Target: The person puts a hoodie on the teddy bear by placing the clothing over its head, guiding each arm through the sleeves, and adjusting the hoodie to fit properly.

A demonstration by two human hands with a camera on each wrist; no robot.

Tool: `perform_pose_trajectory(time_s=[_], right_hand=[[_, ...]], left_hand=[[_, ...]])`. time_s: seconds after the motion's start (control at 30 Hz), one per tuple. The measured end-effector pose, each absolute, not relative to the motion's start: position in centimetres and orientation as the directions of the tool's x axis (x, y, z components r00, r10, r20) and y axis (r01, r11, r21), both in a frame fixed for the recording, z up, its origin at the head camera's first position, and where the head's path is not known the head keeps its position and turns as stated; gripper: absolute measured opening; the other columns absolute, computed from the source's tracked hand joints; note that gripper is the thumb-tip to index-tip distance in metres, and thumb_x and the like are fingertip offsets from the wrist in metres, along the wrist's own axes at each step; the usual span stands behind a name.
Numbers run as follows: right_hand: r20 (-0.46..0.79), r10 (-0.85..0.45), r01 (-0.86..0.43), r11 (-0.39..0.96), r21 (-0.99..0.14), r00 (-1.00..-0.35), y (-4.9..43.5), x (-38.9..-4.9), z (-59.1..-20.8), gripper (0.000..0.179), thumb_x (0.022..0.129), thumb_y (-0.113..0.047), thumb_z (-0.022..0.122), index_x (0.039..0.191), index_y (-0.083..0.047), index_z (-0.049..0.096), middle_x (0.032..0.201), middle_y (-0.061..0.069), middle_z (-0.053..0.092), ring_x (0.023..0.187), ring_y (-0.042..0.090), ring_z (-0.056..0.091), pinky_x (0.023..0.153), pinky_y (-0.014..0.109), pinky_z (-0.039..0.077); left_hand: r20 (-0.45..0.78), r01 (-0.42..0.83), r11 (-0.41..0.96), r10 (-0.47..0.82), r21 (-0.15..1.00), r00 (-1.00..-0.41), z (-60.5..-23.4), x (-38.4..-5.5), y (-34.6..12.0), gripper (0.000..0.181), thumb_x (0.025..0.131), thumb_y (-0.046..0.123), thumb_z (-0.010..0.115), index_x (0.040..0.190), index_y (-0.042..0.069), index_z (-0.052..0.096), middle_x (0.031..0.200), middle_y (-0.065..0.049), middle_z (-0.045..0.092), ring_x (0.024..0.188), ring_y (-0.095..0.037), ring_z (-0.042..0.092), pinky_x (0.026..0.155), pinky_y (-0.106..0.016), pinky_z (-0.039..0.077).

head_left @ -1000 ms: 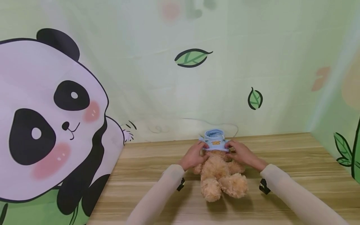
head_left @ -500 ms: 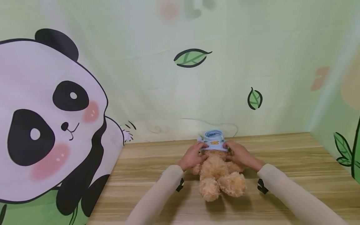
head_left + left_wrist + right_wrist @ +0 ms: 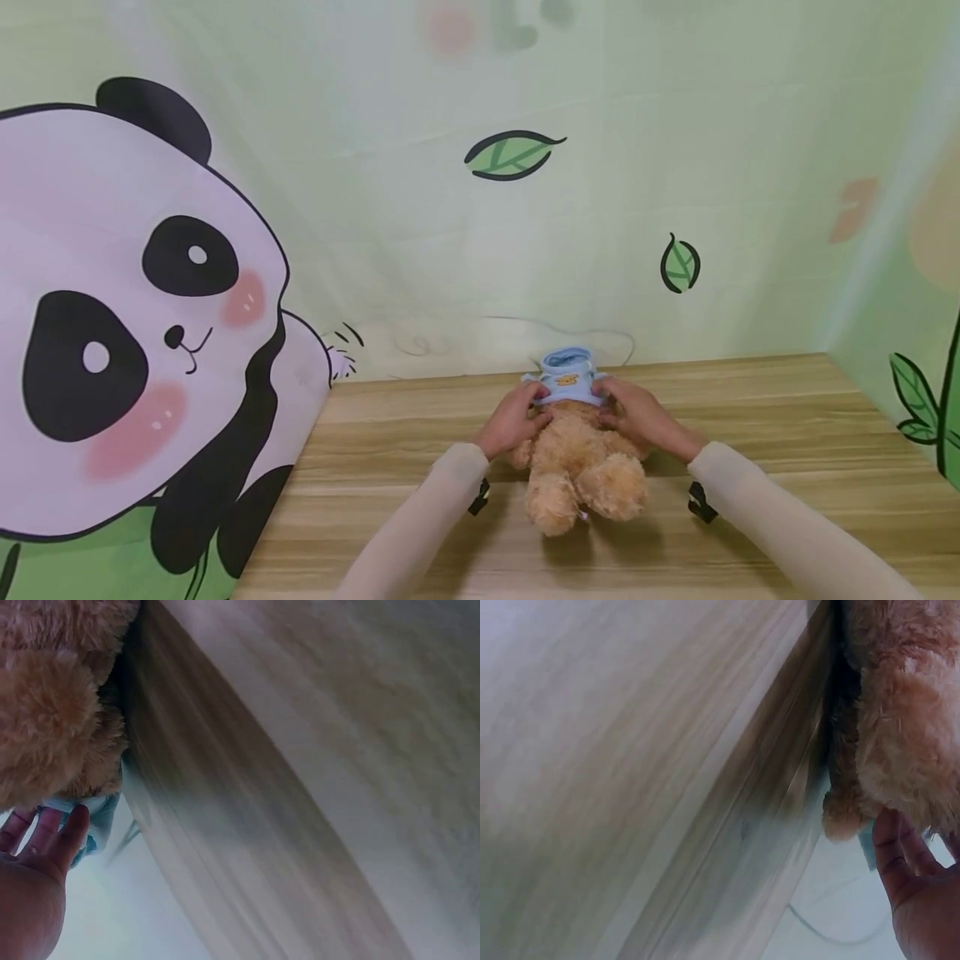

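Note:
A light brown, fluffy teddy bear (image 3: pixel 573 450) lies on the table in the head view, its feet toward me. Its head is hidden inside a small blue sweater (image 3: pixel 568 390) with a yellow patch and a wide round collar. My left hand (image 3: pixel 513 421) pinches the sweater's lower edge on the left side. On the opposite side my right hand (image 3: pixel 641 417) pinches the same hem, thumb below by the fur. In the left wrist view, fingers (image 3: pixel 71 836) meet the blue cloth below the bear's fur. The right wrist view shows fingers (image 3: pixel 891 851) against fur, a bit of blue behind.
The wood-grain table (image 3: pixel 405 467) ends at a pale green backdrop (image 3: pixel 375 233) just behind the sweater. A large printed panda (image 3: pixel 97 333) fills the left side. A thin line (image 3: pixel 555 325) curves across the backdrop's lower part.
The sweater and the bear's legs have shifted slightly left in the head view. Both hands keep their hold at the hem, the right one drifting slightly left.

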State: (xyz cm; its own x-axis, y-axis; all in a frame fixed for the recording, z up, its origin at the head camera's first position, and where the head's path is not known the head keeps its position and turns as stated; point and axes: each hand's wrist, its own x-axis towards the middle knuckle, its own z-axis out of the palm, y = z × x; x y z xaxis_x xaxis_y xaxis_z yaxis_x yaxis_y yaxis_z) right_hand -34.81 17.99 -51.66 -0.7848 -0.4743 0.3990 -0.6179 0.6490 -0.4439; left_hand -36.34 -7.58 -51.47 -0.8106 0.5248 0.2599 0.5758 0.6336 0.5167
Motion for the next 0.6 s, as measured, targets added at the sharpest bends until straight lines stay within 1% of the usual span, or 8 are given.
perform_pose_trajectory(time_s=[0.07,0.17,0.27,0.4,0.5,0.6], right_hand=[[0.377,-0.467,-0.600,0.634,-0.488,-0.800,17.88,-34.74,-51.63,0.040,0.083,-0.003,0.075,0.118,-0.004,0.056,0.110,0.013,0.066,0.082,0.019,0.066,0.074,0.035,0.054],[0.374,-0.463,-0.595,0.631,-0.498,-0.804,17.67,-34.80,-51.58,0.040,0.083,-0.002,0.075,0.117,-0.003,0.055,0.106,0.013,0.065,0.076,0.017,0.062,0.070,0.032,0.051],[0.386,-0.463,-0.602,0.648,-0.466,-0.798,17.51,-34.98,-51.69,0.034,0.081,0.000,0.075,0.108,-0.005,0.054,0.093,0.009,0.062,0.072,0.015,0.054,0.066,0.030,0.045],[0.369,-0.463,-0.590,0.682,-0.432,-0.806,17.49,-35.14,-51.92,0.031,0.080,0.001,0.074,0.096,-0.011,0.050,0.079,0.001,0.053,0.070,0.014,0.047,0.065,0.029,0.039],[0.353,-0.479,-0.593,0.697,-0.404,-0.804,17.58,-35.18,-51.96,0.030,0.083,-0.002,0.073,0.090,-0.013,0.046,0.074,0.000,0.049,0.068,0.015,0.044,0.064,0.030,0.036],[0.351,-0.504,-0.612,0.696,-0.376,-0.789,17.71,-35.23,-51.94,0.031,0.084,-0.003,0.072,0.088,-0.013,0.043,0.072,0.000,0.048,0.066,0.016,0.043,0.062,0.030,0.035]], left_hand=[[0.256,0.570,0.638,0.520,0.517,-0.815,-51.62,-36.36,-7.71,0.027,0.094,0.018,0.066,0.116,0.006,0.057,0.115,-0.009,0.062,0.108,-0.021,0.061,0.092,-0.032,0.052],[0.279,0.585,0.630,0.522,0.511,-0.806,-51.65,-36.30,-7.74,0.026,0.094,0.017,0.067,0.115,0.005,0.058,0.113,-0.010,0.062,0.106,-0.021,0.061,0.092,-0.032,0.052],[0.315,0.615,0.614,0.532,0.495,-0.786,-51.46,-36.13,-7.57,0.023,0.092,0.014,0.068,0.110,0.004,0.058,0.108,-0.011,0.063,0.102,-0.023,0.062,0.089,-0.033,0.051],[0.341,0.648,0.605,0.553,0.462,-0.760,-51.32,-35.99,-7.23,0.018,0.090,0.010,0.070,0.099,0.003,0.057,0.099,-0.011,0.061,0.093,-0.023,0.059,0.084,-0.031,0.048],[0.340,0.662,0.609,0.570,0.437,-0.748,-51.30,-36.00,-7.02,0.017,0.089,0.009,0.070,0.094,0.004,0.055,0.092,-0.010,0.058,0.087,-0.021,0.054,0.080,-0.029,0.044],[0.339,0.671,0.614,0.580,0.416,-0.741,-51.29,-36.00,-6.92,0.018,0.088,0.009,0.071,0.091,0.005,0.054,0.089,-0.008,0.056,0.084,-0.018,0.050,0.077,-0.027,0.041]])
